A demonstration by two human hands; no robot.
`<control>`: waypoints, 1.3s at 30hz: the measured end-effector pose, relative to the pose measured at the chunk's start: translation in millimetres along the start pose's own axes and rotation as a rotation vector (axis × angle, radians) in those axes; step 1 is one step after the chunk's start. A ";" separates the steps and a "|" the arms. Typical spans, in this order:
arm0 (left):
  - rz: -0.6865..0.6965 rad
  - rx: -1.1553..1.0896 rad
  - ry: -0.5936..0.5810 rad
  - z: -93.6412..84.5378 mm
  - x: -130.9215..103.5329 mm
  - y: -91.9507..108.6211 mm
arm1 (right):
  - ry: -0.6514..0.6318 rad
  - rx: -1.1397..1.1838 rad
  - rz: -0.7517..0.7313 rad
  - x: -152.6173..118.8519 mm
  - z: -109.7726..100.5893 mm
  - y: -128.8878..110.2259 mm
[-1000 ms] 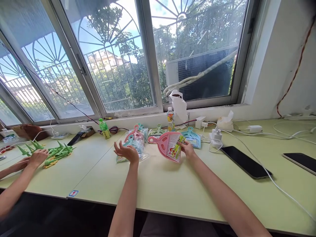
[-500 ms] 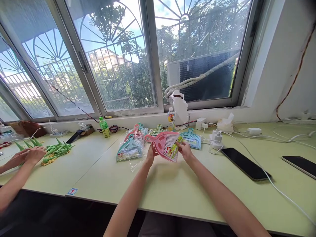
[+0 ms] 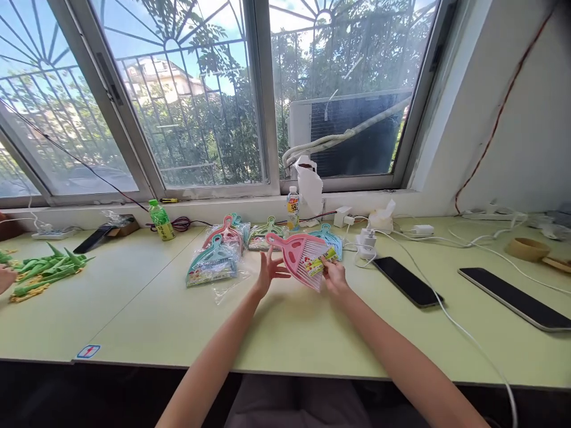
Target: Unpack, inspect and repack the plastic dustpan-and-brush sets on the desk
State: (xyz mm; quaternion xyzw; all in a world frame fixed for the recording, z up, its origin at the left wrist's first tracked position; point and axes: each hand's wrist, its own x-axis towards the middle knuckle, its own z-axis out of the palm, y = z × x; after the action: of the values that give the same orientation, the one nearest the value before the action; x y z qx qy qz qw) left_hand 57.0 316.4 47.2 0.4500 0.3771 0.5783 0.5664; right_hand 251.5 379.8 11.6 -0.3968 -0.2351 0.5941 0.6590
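My right hand (image 3: pixel 333 276) grips a pink plastic dustpan (image 3: pixel 298 257) by its wide edge, where a yellow and green label (image 3: pixel 325 261) sits. The pan is lifted a little off the green table (image 3: pixel 285 333), its handle pointing up and left. My left hand (image 3: pixel 269 271) is just left of the pan with its fingers spread, holding nothing. Behind and to the left lies a pile of bagged dustpans, teal (image 3: pixel 212 265), pink (image 3: pixel 223 233) and green (image 3: pixel 266 233).
Two dark tablets (image 3: pixel 407 282) (image 3: pixel 517 298) with white cables lie to the right. Bottles (image 3: pixel 161 221) (image 3: pixel 292 209), chargers (image 3: pixel 366 240) and a tissue pack stand along the window sill. A co-worker's hand (image 3: pixel 5 277) is by green plastic pieces (image 3: pixel 44 273) at far left. A wooden bowl (image 3: pixel 529 249) sits far right.
My left hand came over to the pink dustpan, touched it, and has now let go with fingers spread. My view has swung to the right.
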 end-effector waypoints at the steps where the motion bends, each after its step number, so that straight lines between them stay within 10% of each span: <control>1: -0.027 0.087 -0.022 1.8 0.0 -3.7 | -0.002 -0.016 0.002 -1.8 0.0 -0.7; 7: -0.008 0.270 0.112 2.2 4.5 -15.4 | -0.203 -0.213 0.071 -5.6 9.2 -16.3; 12: 0.209 0.178 0.388 -14.4 20.6 -11.2 | -0.524 -0.891 -0.058 8.6 -3.4 -47.9; 19: 0.385 0.257 0.474 -21.7 24.4 -12.6 | 0.014 -1.862 -0.661 -2.8 -17.9 -59.8; 26: 0.501 0.769 0.380 5.5 -5.5 -5.6 | -0.299 -1.472 -1.098 -45.8 15.4 -36.1; 39: 0.570 0.951 0.100 20.9 -17.4 -5.8 | -0.388 -1.020 -0.888 -46.5 20.6 -32.5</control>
State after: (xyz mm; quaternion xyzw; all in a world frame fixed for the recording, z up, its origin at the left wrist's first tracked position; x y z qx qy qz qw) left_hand 77.9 298.0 46.6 0.7123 0.4863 0.4954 0.1037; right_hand 246.3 340.4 57.0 -0.4096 -0.7376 0.1446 0.5170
